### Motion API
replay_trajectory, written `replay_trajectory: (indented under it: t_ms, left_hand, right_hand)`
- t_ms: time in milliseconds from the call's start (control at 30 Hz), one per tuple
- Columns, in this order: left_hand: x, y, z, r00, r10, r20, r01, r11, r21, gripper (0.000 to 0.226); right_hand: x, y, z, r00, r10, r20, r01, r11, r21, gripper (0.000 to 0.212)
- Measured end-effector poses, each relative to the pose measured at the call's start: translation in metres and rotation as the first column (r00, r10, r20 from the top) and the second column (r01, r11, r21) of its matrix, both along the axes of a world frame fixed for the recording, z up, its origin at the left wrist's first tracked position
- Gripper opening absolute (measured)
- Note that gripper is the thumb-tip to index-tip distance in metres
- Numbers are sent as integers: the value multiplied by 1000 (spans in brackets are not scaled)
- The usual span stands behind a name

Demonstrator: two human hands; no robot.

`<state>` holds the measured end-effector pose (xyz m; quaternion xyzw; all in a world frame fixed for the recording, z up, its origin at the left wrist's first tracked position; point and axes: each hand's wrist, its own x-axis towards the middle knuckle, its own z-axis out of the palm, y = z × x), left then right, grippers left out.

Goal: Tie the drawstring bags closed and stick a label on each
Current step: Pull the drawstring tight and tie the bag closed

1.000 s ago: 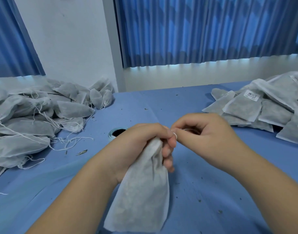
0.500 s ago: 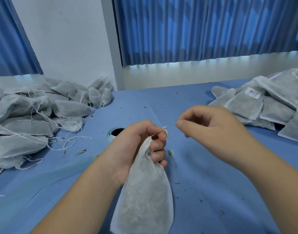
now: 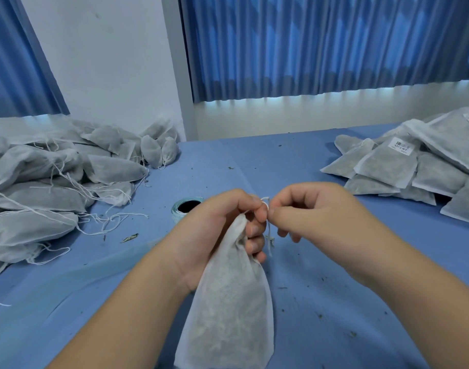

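Gripping bag (image 3: 228,315): left hand (image 3: 214,230) | right hand (image 3: 316,211) pinching drawstring (image 3: 265,202) | label roll (image 3: 187,206) part-hidden behind knuckles | untied pile (image 3: 42,182) left

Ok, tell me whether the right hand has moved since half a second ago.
Yes. The right hand has shifted left, toward the pale blue roll, and its fingers now meet the drawstring at the neck of the bag.

A blue-covered desk (image 3: 294,161) is spread out under the left grip (image 3: 214,230) and right grip (image 3: 316,211). Dark crumbs (image 3: 320,316) are scattered on it just below the right grip, and a dried leaf scrap (image 3: 129,237) can be seen off to the left of the left grip. Way beyond both, pleated blue curtains (image 3: 321,43) are hung, with a white wall (image 3: 108,62) further left.
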<state>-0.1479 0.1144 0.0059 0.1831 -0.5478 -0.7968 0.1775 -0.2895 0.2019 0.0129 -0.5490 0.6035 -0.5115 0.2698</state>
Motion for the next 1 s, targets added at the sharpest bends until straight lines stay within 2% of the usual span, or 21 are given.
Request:
replay_trajectory:
  t_ms: [133, 367, 467, 633, 733, 833, 900, 1000]
  left_hand:
    - [1, 1, 2, 1000, -1, 14, 1, 999, -51, 14]
    - [7, -4, 4, 998, -14, 53, 23, 984, -177, 12]
    - [9, -6, 4, 997, 44, 64, -27, 967, -254, 11]
    - [9, -7, 3, 991, 91, 101, -54, 945, -322, 11]
    - [8, -7, 2, 985, 132, 107, -87, 933, -350, 10]
    - [8, -7, 2, 975, 192, 107, -138, 913, -385, 9]
    - [7, -6, 2, 969, 217, 115, -154, 900, -408, 10]
    - [8, -4, 3, 957, 255, 136, -172, 879, -444, 14]
  right_hand:
    - [1, -1, -2, 999, -2, 40, 0, 1000, 30, 12]
    - [2, 1, 0, 999, 43, -10, -43, 998, 40, 13]
    - [-2, 3, 2, 997, 61, -40, -59, 997, 46, 8]
    - [-3, 4, 4, 992, 80, -101, -68, 991, 111, 15]
    - [-3, 2, 2, 992, 44, -120, -28, 991, 131, 9]
    - [-6, -1, 1, 1000, -10, -15, 11, 998, 68, 6]
    - [-6, -1, 2, 997, 15, 77, -17, 1000, 24, 7]
    - [-3, -1, 0, 996, 37, 84, -35, 999, -26, 12]
